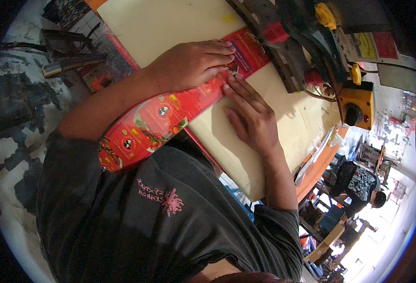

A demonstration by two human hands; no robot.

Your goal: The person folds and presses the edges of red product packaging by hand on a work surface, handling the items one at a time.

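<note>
A long strip of red printed plastic film (158, 118) runs slantwise over the cream-covered table (170, 23), its near end hanging over the edge against my shirt. My left hand (201, 61) lies flat on the far part of the strip, fingers stretched out together. From the other side my right hand (252, 111) rests with its fingertips on the strip's right border, fingers extended and thumb apart. Just beyond the fingers, the strip's far end reaches the dark long-bodied machine (283, 61), which looks like a bar heat sealer.
A yellow box with a black knob (354, 114) stands right of the machine, with wires beside it. Stacked film edges (311, 160) lie along the table's right side. Another person (359, 181) bends over work in the right background. A dark stool-like frame (71, 61) stands at left.
</note>
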